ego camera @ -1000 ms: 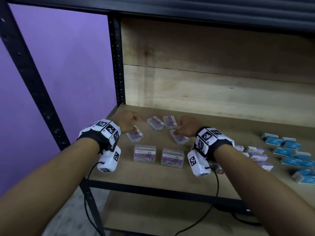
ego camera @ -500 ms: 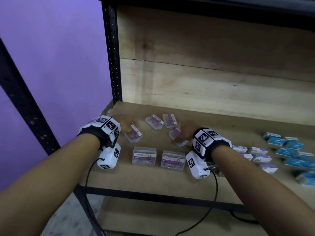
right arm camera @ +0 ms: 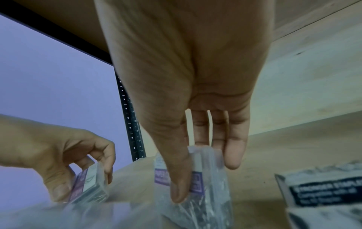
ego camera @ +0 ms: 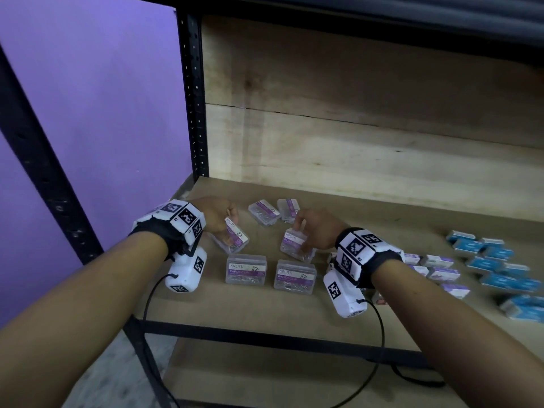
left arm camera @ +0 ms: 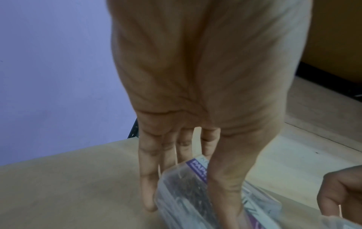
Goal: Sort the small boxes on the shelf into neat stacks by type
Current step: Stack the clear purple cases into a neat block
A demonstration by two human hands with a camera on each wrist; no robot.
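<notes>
Clear plastic paper clip boxes with purple labels lie on the wooden shelf (ego camera: 382,219). My left hand (ego camera: 219,217) pinches one clear box (ego camera: 235,237) (left arm camera: 188,192) between thumb and fingers, tilted above the board. My right hand (ego camera: 315,231) pinches another clear box (ego camera: 294,244) (right arm camera: 203,182) the same way, also tilted. Two clear boxes (ego camera: 246,268) (ego camera: 295,277) lie flat side by side just in front of both hands. Two more clear boxes (ego camera: 263,212) (ego camera: 288,209) lie behind them.
White-and-purple small boxes (ego camera: 438,270) lie right of my right wrist, and blue boxes (ego camera: 494,266) further right. A black upright post (ego camera: 194,113) stands at the shelf's left rear corner. Cables hang from both wrist cameras over the front edge (ego camera: 265,340).
Both hands have closed on a paper clip box each and raised and tilted them off the shelf board, drawing them slightly nearer. The view has shifted a little.
</notes>
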